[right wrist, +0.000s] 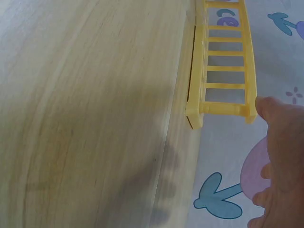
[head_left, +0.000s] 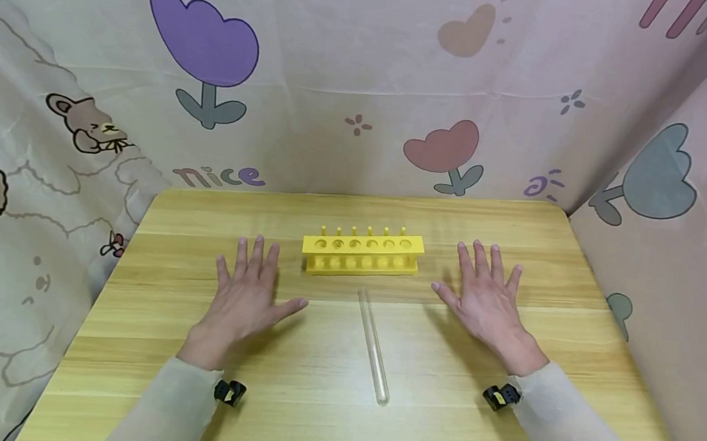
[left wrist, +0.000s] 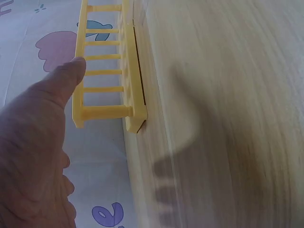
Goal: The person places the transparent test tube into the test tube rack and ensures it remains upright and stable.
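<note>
- head view: the left hand (head_left: 246, 294) and right hand (head_left: 486, 299) hover flat over the counter (head_left: 182, 375), fingers spread, holding nothing. the glass test tube (head_left: 373, 345) lies loose between them, just in front of the yellow rack (head_left: 361, 254), whose holes all look empty, so nothing seems placed yet.
- left wrist view: the thumb (left wrist: 61, 80) is straight, near the rack's end, not touching.
- right wrist view: relaxed fingers (right wrist: 278, 142) beside the rack's other end; the tube is out of sight.

Makeshift home recording booth, by the look of it; cartoon tulip-and-bear curtains (head_left: 355, 84) on three sides. Small wooden table (head_left: 499, 437) hemmed in; toy-like yellow tube rack (head_left: 361, 254).
</note>
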The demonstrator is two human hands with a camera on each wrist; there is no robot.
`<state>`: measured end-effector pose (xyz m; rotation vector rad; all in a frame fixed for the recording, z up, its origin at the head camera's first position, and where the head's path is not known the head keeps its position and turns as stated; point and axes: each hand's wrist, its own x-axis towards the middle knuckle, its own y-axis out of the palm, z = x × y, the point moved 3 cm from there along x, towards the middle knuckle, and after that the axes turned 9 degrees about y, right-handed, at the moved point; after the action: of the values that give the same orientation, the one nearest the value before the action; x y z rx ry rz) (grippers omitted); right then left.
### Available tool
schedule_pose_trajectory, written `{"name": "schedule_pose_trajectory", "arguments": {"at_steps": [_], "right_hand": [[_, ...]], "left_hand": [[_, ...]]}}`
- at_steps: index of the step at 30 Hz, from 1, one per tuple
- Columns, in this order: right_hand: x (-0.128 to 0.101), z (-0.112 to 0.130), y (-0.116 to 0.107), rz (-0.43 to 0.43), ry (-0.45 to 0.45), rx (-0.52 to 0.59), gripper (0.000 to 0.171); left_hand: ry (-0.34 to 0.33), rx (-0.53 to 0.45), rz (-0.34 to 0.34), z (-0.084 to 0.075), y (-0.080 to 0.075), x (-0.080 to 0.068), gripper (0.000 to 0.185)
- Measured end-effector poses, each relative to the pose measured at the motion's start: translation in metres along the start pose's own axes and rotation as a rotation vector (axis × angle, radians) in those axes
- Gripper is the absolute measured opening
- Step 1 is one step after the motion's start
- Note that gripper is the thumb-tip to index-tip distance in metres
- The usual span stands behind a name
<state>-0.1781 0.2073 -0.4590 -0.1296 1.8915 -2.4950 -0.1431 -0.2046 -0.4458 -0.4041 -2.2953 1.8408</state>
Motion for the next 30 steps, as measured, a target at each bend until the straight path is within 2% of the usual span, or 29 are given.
{"name": "schedule_pose_trajectory", "arguments": {"at_steps": [11, 24, 30], "right_hand": [[0.003, 0.009, 0.001, -0.031, -0.037, 0.027, 0.085], [0.005, 0.033, 0.006, -0.139, -0.103, 0.097, 0.078], [0.002, 0.044, 0.008, -0.155, -0.124, 0.107, 0.072]], "left_hand": [[0.022, -0.022, -0.026, -0.002, -0.001, 0.01, 0.119], [0.066, -0.035, -0.014, -0.014, 0.002, 0.038, 0.116], [0.094, -0.019, -0.001, -0.02, 0.005, 0.051, 0.116]]}}
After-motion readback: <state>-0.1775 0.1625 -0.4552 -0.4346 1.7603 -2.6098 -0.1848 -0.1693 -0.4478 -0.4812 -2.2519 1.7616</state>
